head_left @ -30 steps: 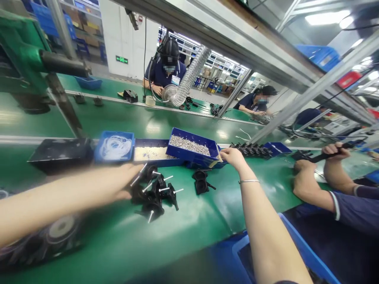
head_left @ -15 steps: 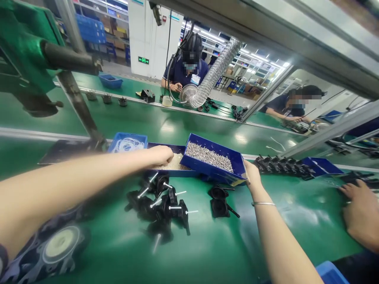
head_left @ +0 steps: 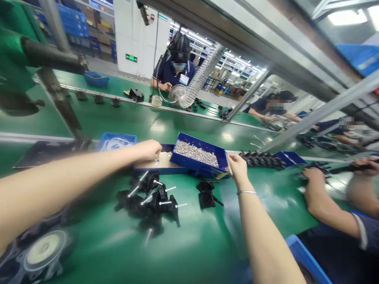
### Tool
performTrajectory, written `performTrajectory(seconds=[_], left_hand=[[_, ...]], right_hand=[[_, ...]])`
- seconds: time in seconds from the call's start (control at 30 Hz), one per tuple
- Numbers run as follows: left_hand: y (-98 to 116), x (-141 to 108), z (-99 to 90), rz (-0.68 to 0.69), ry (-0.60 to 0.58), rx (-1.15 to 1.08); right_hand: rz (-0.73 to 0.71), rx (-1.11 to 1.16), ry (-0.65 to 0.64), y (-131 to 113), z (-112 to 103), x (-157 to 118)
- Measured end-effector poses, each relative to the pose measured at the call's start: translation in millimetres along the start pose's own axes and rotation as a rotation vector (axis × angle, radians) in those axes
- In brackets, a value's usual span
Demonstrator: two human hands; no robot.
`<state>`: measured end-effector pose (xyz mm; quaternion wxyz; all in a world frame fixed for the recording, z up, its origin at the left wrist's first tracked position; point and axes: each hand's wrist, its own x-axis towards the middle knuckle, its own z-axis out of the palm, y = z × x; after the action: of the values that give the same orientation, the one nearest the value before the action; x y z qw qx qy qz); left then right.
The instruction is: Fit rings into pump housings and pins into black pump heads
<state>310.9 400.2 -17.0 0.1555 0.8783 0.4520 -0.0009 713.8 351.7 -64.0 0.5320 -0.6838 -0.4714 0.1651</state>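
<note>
My left hand (head_left: 150, 150) is at a low blue bin (head_left: 161, 171) of small beige pieces, fingers curled together; whatever they pinch is hidden. My right hand (head_left: 238, 169) grips the right end of a blue parts bin (head_left: 202, 165) filled with short metal pins or screws (head_left: 197, 153). That bin sits tilted, its left end over the beige pieces. Nearer me lies a cluster of black plastic parts (head_left: 156, 203), several with white rods sticking out. Two black parts (head_left: 206, 199) lie apart, below the bin of metal pieces.
A blue tray of white rings (head_left: 117, 142) stands left of the bins. Large round-centred housings (head_left: 45, 248) are at lower left, a green machine (head_left: 17, 59) at upper left. At right, a co-worker's hands (head_left: 315, 183) handle black parts; a blue crate (head_left: 308, 260) is at lower right.
The view has turned right, so the bench contents appear farther left and more of the co-worker at right shows. My left hand stays at the beige pieces; my right hand keeps hold of the bin.
</note>
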Motion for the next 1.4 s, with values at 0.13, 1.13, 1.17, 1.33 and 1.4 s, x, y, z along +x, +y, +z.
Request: performTrajectory(seconds=[0.13,1.13,1.17,1.33,1.4], left_hand=[[2.2,-33.3,-28.8,0.007,0.11,-0.113],[95.2,-257.5,112.1,-0.267,-0.057,-2.455],[95.0,-257.8,112.2,-0.255,-0.051,-2.461],[92.4,-261.1,116.6,-0.212,-0.066,-2.448],[91.3,-262.0,117.8,-0.225,-0.059,-2.441]], right_hand=[[-0.017,0.262,0.154,-10.3,-10.9,-5.4],[0.007,0.646,-0.498,-141.1,59.3,-371.7],[-0.027,0.612,-0.489,-143.3,60.0,-374.7],[-0.275,0.372,-0.42,-155.0,63.6,-381.1],[-0.39,0.272,-0.389,-157.5,64.5,-381.2]])
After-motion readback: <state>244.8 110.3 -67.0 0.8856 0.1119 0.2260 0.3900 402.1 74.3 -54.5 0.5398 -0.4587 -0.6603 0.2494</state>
